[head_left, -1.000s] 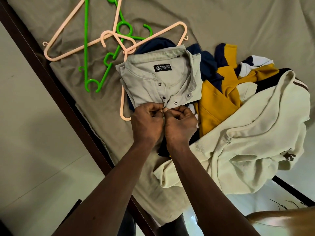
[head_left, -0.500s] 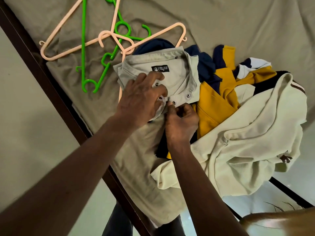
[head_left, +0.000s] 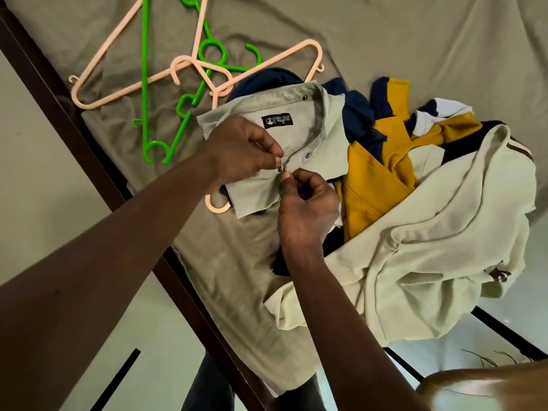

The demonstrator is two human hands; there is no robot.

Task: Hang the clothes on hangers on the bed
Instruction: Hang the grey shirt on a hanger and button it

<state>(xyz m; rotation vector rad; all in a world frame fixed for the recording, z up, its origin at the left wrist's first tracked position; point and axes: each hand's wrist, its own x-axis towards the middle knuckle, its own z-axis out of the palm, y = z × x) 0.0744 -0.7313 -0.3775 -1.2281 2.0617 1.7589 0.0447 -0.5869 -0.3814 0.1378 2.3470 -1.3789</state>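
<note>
Left hand point(head_left: 240, 150) now pinches the grey shirt point(head_left: 327, 140) opposite right hand point(head_left: 305, 209).

Single head-worn wide-angle view, looking forward and steeply down over the bed point(head_left: 385, 40) edge, near the left hand point(head_left: 240, 149) and right hand point(head_left: 305, 209) at centre, forearms entering from below, frame tilted — bed rail point(head_left: 103, 176) running diagonally, floor point(head_left: 35, 173) at left.

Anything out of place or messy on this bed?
Nothing damaged. The cream garment spills over the bed edge; the peach hangers and green hangers lie tangled together, one peach hanger half buried under the grey shirt that the left hand and right hand pinch.
</note>
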